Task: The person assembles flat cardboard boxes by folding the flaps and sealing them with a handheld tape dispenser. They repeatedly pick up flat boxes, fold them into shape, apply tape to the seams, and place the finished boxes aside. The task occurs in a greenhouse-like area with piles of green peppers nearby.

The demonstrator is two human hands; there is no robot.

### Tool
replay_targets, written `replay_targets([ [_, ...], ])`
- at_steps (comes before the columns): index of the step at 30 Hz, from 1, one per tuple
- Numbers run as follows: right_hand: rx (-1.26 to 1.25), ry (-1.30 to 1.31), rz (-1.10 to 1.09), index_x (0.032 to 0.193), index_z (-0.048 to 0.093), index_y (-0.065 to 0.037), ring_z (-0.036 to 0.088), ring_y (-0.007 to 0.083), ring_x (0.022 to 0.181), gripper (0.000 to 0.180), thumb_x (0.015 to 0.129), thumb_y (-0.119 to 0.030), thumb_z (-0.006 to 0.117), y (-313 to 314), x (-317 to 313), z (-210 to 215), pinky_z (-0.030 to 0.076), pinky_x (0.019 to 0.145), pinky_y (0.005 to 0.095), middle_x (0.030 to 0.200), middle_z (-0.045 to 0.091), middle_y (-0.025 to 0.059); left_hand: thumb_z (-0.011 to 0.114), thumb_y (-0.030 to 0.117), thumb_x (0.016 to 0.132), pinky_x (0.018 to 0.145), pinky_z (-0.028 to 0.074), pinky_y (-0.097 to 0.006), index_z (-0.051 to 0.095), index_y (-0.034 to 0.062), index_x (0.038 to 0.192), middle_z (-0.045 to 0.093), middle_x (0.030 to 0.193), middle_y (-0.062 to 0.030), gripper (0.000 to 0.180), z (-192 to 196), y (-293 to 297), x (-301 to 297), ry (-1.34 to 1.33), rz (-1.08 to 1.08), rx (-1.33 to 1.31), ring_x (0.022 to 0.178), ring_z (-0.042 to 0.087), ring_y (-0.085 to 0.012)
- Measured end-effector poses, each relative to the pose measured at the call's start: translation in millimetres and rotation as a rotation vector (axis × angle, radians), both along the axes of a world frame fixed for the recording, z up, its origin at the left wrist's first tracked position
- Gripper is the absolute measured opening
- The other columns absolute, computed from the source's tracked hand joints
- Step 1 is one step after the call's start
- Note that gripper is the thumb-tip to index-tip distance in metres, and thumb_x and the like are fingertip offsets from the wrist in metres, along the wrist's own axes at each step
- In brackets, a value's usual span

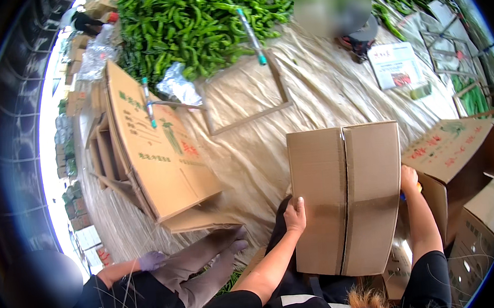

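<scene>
1. My left hand (295,215) grips the cardboard box (346,198) at its left edge, fingers curled on it.
2. My right hand (408,179) clasps its right edge.
3. The box stands upright before me, long axis pointing away, flap seam facing up.
4. Pale sheeting (323,91) covers the ground; green peppers (203,19) are heaped beyond.

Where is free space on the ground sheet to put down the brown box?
Bare beige sheet lies between the leaning printed carton and the held brown cardboard box, and above it toward the green pepper pile. Right side is crowded with open cartons.
</scene>
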State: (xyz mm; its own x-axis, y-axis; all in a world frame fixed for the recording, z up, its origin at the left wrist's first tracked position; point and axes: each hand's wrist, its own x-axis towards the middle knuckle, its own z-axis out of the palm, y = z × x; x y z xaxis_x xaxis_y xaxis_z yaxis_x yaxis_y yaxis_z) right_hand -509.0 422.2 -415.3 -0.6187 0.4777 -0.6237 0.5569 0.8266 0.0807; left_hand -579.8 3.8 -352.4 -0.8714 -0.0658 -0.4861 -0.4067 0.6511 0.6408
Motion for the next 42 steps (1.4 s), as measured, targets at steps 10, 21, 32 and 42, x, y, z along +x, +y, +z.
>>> replay_targets([
  [10,-0.082,0.204,-0.396,0.112,0.061,-0.009,0.065,0.034,0.095,0.038,0.087,-0.037,0.055,-58.7,1.6,-42.6,0.052,0.079,0.042,0.1,0.068,0.0157,0.024,0.08,0.083,0.104,0.039,-0.047,0.033,0.0104,0.146,0.04,0.145,-0.013,0.094,-15.3,-47.8,-79.9,-1.0,0.456,1.081,0.129,0.043,-0.029],
  [21,-0.07,0.889,-0.549,0.135,0.046,-0.01,0.063,0.0246,0.095,0.053,0.088,-0.03,0.058,67.8,-11.6,72.8,0.051,0.084,0.0374,0.108,0.066,0.0105,0.028,0.07,0.091,0.109,0.032,-0.038,0.026,0.0042,0.147,0.035,0.146,-0.0131,0.086,109.8,84.1,-198.2,-0.493,-0.134,1.259,0.133,0.035,-0.0233],
  [32,-0.364,1.178,-0.477,0.135,0.046,-0.005,0.052,0.0263,0.116,0.05,0.091,-0.023,0.061,-17.3,82.0,196.2,0.047,0.093,0.0401,0.123,0.056,0.0133,0.027,0.074,0.087,0.116,0.016,-0.039,0.015,0.0022,0.15,0.018,0.156,-0.012,0.096,216.1,8.2,-35.9,-0.18,-0.172,1.105,0.144,0.014,-0.0221],
  [42,-0.977,0.799,-0.539,0.129,0.045,0.001,0.059,0.0125,0.085,0.052,0.082,-0.004,0.067,-208.7,65.4,208.1,0.05,0.075,0.0256,0.1,0.06,0.0063,0.029,0.072,0.089,0.117,0.013,-0.042,0.01,0.0085,0.151,0.006,0.158,-0.0158,0.09,57.2,21.2,103.0,-0.337,-0.673,0.164,0.145,0.006,-0.0297],
])
